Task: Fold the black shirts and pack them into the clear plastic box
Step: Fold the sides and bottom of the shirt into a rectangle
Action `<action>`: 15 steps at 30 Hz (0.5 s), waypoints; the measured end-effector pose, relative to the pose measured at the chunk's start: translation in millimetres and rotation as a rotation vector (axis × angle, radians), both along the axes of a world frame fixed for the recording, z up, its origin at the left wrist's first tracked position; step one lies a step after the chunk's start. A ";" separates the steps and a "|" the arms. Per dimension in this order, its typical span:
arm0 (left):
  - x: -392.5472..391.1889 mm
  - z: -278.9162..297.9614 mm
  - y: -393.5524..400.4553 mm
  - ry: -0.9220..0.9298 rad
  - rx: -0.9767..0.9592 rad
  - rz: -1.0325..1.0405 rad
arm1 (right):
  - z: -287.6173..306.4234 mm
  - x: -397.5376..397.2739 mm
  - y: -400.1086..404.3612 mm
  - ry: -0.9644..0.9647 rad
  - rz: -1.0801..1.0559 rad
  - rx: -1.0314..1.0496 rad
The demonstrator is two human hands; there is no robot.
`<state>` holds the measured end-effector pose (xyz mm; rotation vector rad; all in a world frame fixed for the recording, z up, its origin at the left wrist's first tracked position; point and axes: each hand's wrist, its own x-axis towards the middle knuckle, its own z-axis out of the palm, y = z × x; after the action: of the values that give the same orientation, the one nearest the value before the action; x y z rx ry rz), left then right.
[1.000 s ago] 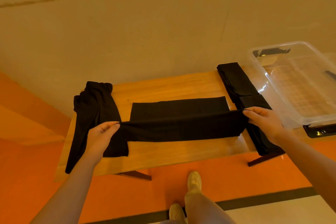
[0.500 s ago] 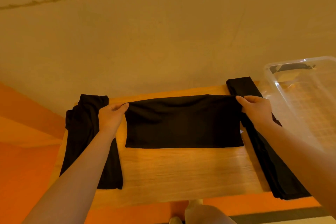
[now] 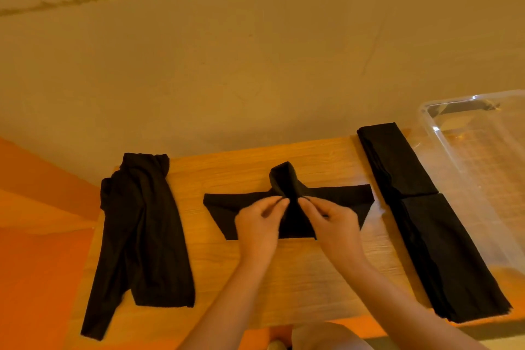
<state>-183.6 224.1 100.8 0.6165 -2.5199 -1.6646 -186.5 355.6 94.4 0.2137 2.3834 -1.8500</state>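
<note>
A half-folded black shirt [image 3: 338,196] lies across the middle of the wooden table [image 3: 284,278]. Its centre is lifted into a peak. My left hand [image 3: 255,221] and my right hand [image 3: 329,221] pinch the cloth at that peak, close together. An unfolded black shirt [image 3: 142,230] lies crumpled along the table's left edge, one sleeve hanging over the front. Folded black shirts [image 3: 420,216] lie in a long strip on the right. The clear plastic box [image 3: 483,156] stands at the far right, and I see no shirt inside it.
A beige wall rises right behind the table. Orange floor shows to the left and below the front edge. My knee is at the bottom edge of the view.
Both hands let go of the shirt's far corners and came together at its middle, where they pinch the cloth up into a peak. The camera has moved closer.
</note>
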 end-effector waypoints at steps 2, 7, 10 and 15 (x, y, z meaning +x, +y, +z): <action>6.4 -3.9 11.6 0.017 0.002 -0.011 | -5.9 6.6 -12.0 0.041 -0.001 0.009; 21.4 -7.1 13.6 0.020 0.072 0.022 | -12.7 19.6 -18.5 0.161 0.030 0.047; 29.4 -4.9 13.6 0.004 0.113 0.014 | -13.0 24.3 -17.7 0.227 0.038 0.103; 38.5 0.6 14.0 -0.015 0.167 0.045 | -17.8 32.4 -19.8 0.276 0.010 0.190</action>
<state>-145.2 238.0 101.3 0.6957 -2.3740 -1.8737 -154.0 335.8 76.7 -0.0418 2.7401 -1.7474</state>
